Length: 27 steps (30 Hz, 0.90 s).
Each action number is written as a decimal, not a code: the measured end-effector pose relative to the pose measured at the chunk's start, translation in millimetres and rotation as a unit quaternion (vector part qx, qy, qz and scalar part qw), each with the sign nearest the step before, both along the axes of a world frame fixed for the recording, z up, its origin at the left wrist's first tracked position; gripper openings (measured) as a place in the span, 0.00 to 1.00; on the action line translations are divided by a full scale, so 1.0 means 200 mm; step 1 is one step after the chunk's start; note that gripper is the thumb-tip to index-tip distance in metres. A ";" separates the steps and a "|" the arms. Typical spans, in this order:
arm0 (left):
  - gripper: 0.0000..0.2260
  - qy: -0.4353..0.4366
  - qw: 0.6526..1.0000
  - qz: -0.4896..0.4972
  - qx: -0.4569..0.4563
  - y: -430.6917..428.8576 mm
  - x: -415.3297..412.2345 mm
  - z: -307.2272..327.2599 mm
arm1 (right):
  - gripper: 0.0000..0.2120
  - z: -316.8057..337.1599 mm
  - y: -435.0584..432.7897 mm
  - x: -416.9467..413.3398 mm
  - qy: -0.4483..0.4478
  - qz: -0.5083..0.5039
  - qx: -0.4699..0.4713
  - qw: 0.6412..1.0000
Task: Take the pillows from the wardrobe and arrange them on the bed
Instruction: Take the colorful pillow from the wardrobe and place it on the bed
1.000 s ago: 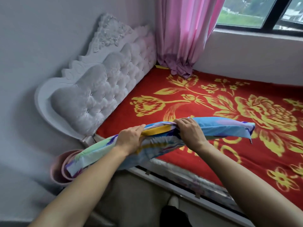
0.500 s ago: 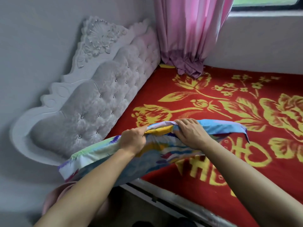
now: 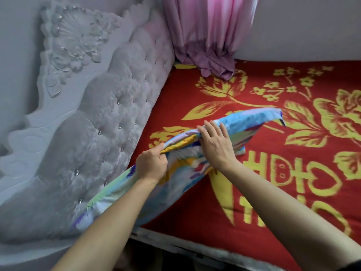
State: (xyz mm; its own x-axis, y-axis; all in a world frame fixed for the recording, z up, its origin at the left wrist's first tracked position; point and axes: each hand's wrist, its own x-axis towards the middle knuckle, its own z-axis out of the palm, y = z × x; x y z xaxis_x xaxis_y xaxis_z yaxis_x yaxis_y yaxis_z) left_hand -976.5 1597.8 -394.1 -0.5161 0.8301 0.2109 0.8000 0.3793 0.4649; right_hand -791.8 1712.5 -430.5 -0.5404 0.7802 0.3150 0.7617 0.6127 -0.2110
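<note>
- While both hands grip its upper edge, a bright patterned pillow (image 3: 181, 169) lies at the near left of the red bed (image 3: 273, 153), beside the padded headboard (image 3: 93, 124).
- Left hand (image 3: 151, 166) pinches the fabric in a fist.
- Right hand (image 3: 215, 144) clasps the edge, fingers (image 3: 210, 127) slightly spread.

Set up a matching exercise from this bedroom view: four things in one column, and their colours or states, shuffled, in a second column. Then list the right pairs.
Things:
1. pillow
2. headboard
3. curtain
4. bed cover

Descriptions:
A. red with yellow flowers
B. pink, bunched where it meets the bed
C. pale, tufted, with shiny studs
D. multicoloured, held at its upper edge by the left hand and right hand

Pairs: 1-D, 2-C, 3-B, 4-A
</note>
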 end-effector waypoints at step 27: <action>0.51 -0.096 0.928 0.050 -0.356 0.53 -1.30 -1.84 | 0.33 -1.80 -0.11 -0.91 0.003 -0.278 -0.348 0.895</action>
State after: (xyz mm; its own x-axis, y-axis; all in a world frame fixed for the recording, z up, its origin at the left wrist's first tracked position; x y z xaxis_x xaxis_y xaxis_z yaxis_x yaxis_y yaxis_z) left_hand -1237.1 1703.6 -761.4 -0.5686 0.6700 -0.4772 0.6731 0.7125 0.1982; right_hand -973.5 1689.8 -789.5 -0.0066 0.9364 -0.3509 0.9059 -0.1430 -0.3987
